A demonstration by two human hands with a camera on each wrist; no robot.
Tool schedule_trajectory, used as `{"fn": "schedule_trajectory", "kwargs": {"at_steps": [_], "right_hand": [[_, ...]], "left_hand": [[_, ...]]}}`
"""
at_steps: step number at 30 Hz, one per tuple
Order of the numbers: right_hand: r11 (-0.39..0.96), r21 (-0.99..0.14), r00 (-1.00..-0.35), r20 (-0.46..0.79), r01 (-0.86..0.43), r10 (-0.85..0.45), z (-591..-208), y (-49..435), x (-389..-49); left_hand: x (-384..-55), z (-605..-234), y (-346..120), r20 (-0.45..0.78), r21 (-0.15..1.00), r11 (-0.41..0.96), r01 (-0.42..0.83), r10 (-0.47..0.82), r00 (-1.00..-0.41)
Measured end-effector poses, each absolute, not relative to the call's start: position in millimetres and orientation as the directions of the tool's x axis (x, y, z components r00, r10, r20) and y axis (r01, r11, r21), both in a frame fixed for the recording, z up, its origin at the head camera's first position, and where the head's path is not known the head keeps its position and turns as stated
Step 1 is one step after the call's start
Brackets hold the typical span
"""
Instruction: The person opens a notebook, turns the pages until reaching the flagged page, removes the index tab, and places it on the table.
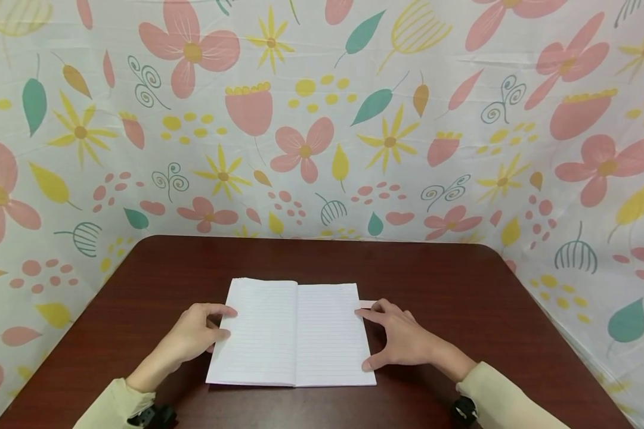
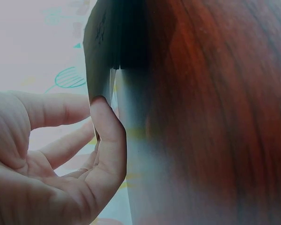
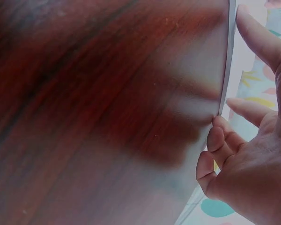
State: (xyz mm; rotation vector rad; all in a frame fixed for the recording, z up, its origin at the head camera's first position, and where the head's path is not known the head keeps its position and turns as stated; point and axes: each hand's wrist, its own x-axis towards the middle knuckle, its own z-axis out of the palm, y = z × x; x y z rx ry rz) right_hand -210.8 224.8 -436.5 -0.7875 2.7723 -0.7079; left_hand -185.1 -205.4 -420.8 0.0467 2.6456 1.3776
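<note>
An open notebook (image 1: 333,333) with lined white pages lies on the table, its centre fold running toward the person. At its left edge my left hand (image 1: 193,330) pinches the pages and cover; the left wrist view shows fingers on both sides of the notebook's edge (image 2: 97,70), with dark marks on the cover. My right hand (image 1: 408,339) rests along the right edge, thumb and index finger spread apart on the page margin. In the right wrist view, the other fingers (image 3: 215,138) bend loosely by the table side. A pale strip (image 1: 368,304) juts out past the right page, near the right fingertips.
The dark brown wooden table (image 1: 322,259) has rounded far corners. Behind and beside it hangs a white cloth (image 1: 311,77) printed with pink, yellow and green flowers and leaves. Black bands with small devices (image 1: 464,410) sit at both wrists, below pale sleeves.
</note>
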Motion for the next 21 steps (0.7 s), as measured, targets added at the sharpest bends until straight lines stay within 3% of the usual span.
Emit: {"fn": "schedule_trajectory", "kwargs": {"at_steps": [21], "right_hand": [[0.744, -0.497, -0.844, -0.042, -0.447, -0.535, -439.2, 216.7, -211.6]], "left_hand": [[-186.3, -423.6, -206.2, -0.126, 0.815, 0.578, -0.041, 0.108, -0.986]]}}
